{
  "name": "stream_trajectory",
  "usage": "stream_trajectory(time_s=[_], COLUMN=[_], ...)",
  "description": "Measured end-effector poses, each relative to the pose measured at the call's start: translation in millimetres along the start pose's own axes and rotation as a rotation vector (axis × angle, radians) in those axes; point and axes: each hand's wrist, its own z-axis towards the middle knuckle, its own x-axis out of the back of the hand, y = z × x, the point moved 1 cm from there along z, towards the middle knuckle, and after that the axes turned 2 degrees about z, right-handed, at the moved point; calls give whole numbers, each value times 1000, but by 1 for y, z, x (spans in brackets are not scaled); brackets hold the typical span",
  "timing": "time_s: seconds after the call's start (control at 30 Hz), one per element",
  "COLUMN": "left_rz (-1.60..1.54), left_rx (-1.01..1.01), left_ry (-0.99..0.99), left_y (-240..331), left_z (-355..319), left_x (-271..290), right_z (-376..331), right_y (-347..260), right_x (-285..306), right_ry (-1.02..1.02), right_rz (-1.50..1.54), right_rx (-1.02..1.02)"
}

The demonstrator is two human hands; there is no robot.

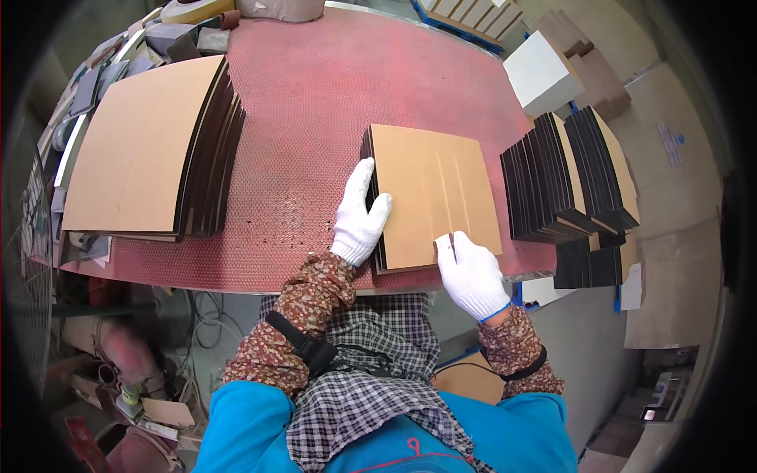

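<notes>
A stack of tan-topped boards [430, 181] with dark edges lies in front of me on a red mesh-patterned table. My left hand [363, 217], in a white knit glove, rests against the stack's left side, thumb apart and fingers stretched along the edge. Over the near edge of the top board is my right hand [471, 272], also gloved. Its fingers are pressed together, and a small dark sliver shows between them; what it is I cannot make out. Pale streaks run across the top board beyond that hand.
A taller stack of tan boards [150, 150] stands at the table's left. To the right are upright piles of dark-edged boards [552, 177] and a white box [542, 75]. Assorted scraps and a tape roll [197, 9] line the far left edge. Cables [209, 311] hang below the table.
</notes>
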Motion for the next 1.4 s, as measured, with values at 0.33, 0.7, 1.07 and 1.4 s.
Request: stream_trajectory(time_s=[0.33, 0.7, 1.07, 1.4], left_rz=[-48, -12, -59, 461], left_rx=[51, 15, -11, 217], left_ry=[-1, 2, 22, -65], left_y=[7, 0, 6, 64], left_z=[-4, -2, 1, -39], left_x=[0, -2, 4, 8], right_z=[118, 134, -10, -35], right_y=[29, 45, -16, 79], right_x=[-33, -44, 18, -7], right_ry=[12, 47, -148, 339], right_rz=[-10, -206, -2, 68], right_rx=[-67, 198, -241, -422])
